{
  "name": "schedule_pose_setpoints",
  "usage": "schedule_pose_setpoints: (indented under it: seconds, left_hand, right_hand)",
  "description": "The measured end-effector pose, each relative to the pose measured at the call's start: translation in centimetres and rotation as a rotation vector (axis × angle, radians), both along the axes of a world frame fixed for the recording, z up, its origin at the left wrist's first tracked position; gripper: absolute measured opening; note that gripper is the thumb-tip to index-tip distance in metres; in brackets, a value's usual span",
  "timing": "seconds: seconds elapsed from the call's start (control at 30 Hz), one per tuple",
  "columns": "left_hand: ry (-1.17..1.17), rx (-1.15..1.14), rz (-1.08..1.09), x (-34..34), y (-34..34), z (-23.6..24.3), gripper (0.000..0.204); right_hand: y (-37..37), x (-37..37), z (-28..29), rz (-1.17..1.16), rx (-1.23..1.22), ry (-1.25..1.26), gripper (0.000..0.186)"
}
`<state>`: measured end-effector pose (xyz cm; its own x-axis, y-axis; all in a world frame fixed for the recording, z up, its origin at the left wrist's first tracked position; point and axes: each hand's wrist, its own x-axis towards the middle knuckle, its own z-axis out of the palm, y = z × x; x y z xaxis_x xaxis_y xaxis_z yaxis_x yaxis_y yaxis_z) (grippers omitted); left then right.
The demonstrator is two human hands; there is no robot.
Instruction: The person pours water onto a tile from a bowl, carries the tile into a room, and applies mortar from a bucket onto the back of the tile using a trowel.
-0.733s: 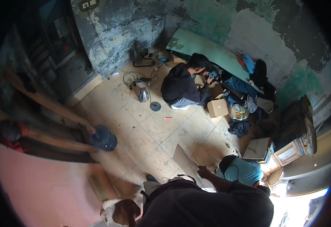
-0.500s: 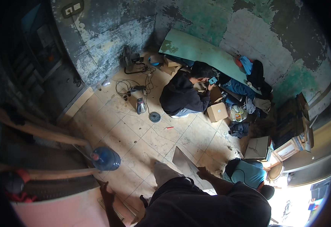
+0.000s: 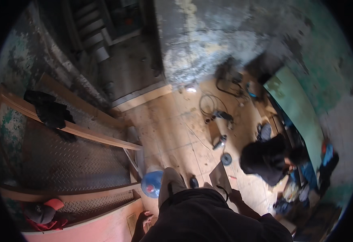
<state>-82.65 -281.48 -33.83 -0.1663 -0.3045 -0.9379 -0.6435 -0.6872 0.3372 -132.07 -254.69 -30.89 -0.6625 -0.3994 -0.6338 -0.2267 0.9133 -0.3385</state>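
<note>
My right hand (image 3: 235, 197) is closed on the edge of a flat, pale board (image 3: 220, 176) that hangs upright beside my right leg. My body and arm hide its lower part. At the lower left my left hand (image 3: 145, 218) has loosely bent fingers and holds nothing. It is near a pink panel (image 3: 87, 226). A blue water jug (image 3: 151, 184) with a red cap stands on the floor by my left leg.
Wooden beams (image 3: 91, 135) cross the left side, with a black cloth (image 3: 49, 111) over one and a cap (image 3: 43, 211) below. On the right a person (image 3: 265, 159) in dark clothes crouches by a green board (image 3: 299, 109). Coiled cable (image 3: 210, 105) and a power tool (image 3: 220, 141) lie ahead.
My view has swung left, so the doorway and beams fill more of it. The board has moved along with my right hand. The crouching person now appears further right.
</note>
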Motion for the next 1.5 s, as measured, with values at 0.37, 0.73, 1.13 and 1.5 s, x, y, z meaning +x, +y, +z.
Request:
schedule_pose_setpoints:
  seconds: [0.37,0.73,1.13,1.5]
  left_hand:
    - [0.14,0.037,0.109,-11.8,-35.8,-4.7,0.032]
    - [0.443,-0.973,-0.088,-37.6,-97.8,11.0,0.041]
    - [-0.093,-0.629,-0.288,-29.2,-115.6,6.1,0.038]
    - [0.292,-0.858,-0.523,-33.2,-134.7,4.5,0.021]
  right_hand:
    - [-37.2,-15.6,-0.4,0.342,0.023,0.179,0.032]
    - [-78.1,-21.6,5.4,0.3,-0.038,0.108,0.028]
    - [-112.2,-29.8,7.8,0.274,-0.02,-0.103,0.029]
    - [-142.4,-36.1,12.5,0.561,-0.076,0.189,0.03]
